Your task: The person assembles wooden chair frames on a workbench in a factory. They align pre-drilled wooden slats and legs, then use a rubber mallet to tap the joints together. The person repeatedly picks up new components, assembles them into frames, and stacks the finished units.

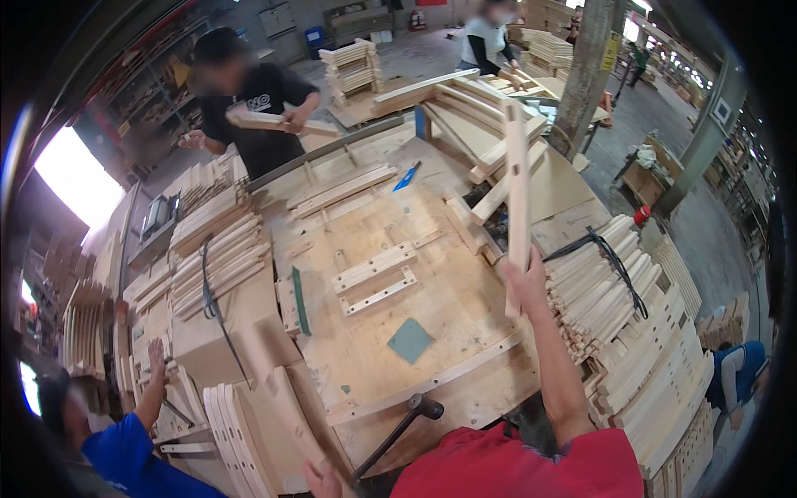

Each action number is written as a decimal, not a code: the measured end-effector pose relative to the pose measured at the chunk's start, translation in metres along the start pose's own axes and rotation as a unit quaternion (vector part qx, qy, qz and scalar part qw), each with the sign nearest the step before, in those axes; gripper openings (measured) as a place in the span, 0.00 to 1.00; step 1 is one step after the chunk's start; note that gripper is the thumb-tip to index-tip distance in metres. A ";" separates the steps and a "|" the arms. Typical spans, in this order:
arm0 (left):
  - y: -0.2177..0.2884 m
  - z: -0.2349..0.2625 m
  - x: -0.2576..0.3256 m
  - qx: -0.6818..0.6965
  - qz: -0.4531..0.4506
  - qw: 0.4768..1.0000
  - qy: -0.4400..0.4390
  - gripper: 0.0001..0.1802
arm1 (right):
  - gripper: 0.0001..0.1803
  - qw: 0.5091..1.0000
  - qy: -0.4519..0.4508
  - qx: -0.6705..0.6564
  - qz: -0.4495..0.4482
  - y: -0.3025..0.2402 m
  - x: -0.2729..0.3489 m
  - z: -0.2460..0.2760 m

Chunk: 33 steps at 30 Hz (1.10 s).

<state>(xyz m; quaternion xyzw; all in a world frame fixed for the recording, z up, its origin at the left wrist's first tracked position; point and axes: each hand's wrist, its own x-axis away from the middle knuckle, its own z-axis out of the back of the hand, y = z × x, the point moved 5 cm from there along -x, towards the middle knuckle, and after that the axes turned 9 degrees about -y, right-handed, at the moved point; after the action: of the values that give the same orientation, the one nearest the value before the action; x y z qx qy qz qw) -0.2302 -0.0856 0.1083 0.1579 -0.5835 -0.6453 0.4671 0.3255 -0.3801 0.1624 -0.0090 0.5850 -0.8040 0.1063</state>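
My right hand [525, 284] is closed round the lower end of a long wooden rail [516, 178] with slots cut in it, held upright over the right side of the workbench [357, 373]. Low at the lower edge, my left hand [322, 480] grips a second wooden piece [290, 407], which is smeared by motion at its upper end. A black-headed mallet [425, 406] lies at the bench's near edge, between my hands. In the middle of the bench sit drilled wooden strips [375, 267] fixed as a jig, with a green square pad [410, 340] nearer me.
Stacked wooden sticks [224, 257] stand left, and another stack [581, 274] with a black strap lies right. Curved slotted boards [237, 432] lean at lower left. A blue tool [407, 177] lies farther back. Across the bench a co-worker [249, 108] handles wood; another in blue [141, 452] is at lower left.
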 end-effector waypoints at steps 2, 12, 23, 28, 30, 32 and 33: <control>0.000 -0.017 -0.039 -0.094 -0.071 0.993 -0.019 0.35 | 0.39 0.997 -0.067 0.046 0.004 0.002 0.021 -0.034; 0.074 -0.151 -0.246 -0.205 -0.123 0.968 -0.074 0.37 | 0.31 0.927 -0.086 0.331 -0.152 0.103 0.012 -0.077; 0.069 -0.179 -0.224 -0.424 -0.158 0.890 0.052 0.41 | 0.32 0.929 -0.055 0.342 -0.128 0.127 0.018 -0.036; 0.076 -0.155 -0.217 -0.417 -0.128 0.898 0.050 0.42 | 0.30 0.950 0.120 0.276 -0.084 0.080 0.055 0.012; 0.078 -0.151 -0.211 -0.373 -0.168 0.912 0.022 0.42 | 0.30 0.936 0.176 0.265 -0.152 0.070 0.054 0.059; 0.079 -0.158 -0.210 -0.353 -0.178 0.919 0.000 0.42 | 0.28 0.914 0.177 0.285 -0.229 0.065 0.041 0.106; 0.075 -0.167 -0.207 -0.350 -0.168 0.921 -0.012 0.42 | 0.27 0.901 0.177 0.309 -0.248 0.070 0.039 0.132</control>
<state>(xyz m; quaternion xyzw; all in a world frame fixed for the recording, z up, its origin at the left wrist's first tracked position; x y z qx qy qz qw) 0.0329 -0.0152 0.0599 0.0724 -0.2910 -0.8793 0.3699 0.3167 -0.5318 0.1343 0.0225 0.2951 -0.9331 -0.2043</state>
